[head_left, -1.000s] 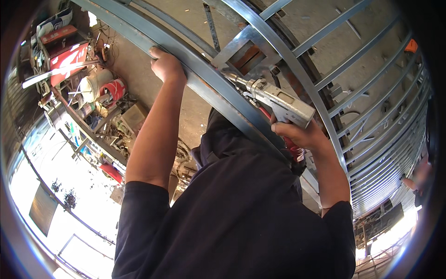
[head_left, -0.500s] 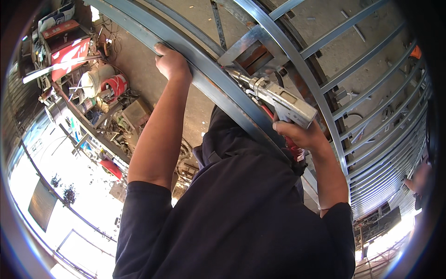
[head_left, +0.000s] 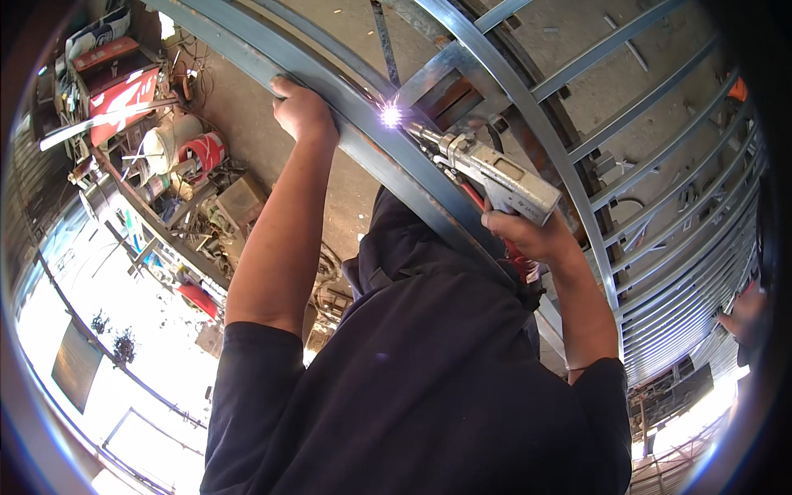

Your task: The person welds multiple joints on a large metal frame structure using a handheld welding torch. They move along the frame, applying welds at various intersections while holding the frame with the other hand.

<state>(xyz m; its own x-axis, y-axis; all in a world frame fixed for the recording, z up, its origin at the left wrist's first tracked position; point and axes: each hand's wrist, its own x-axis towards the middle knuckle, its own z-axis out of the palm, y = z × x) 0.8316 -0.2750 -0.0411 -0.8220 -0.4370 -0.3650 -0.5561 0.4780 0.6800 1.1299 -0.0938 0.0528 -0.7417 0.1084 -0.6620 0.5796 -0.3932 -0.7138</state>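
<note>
"Where to find the steel beam (head_left: 360, 114)?"

"Slanting from upper left of the frame to just right of centre, near a bright spark (head_left: 391, 115)."

"Holding what with left hand (head_left: 305, 114) and right hand (head_left: 528, 237)?"

"On the left, clasping the beam's lower edge, too hidden to judge how tightly; on the right, curled round the handle of a silver gun-shaped tool (head_left: 505, 177)."

"Handling how?"

"Probably heavy, stiff, likely hot near the spark. Best held at 2 spots along the edge, well apart from it."
</note>
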